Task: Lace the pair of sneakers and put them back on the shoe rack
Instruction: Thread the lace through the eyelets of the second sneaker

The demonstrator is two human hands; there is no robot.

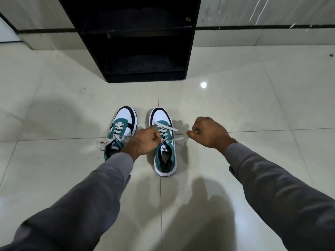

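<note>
Both hands (pixel 145 142) fisted, pulling lace (pixel 178 138) taut

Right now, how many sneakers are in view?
2. The left sneaker stands on the floor, partly behind the left hand; the right sneaker stands beside it, between both hands. None visible on the rack.

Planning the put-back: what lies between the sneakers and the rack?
Head view: only bare floor tile between the sneakers and the rack.
</note>
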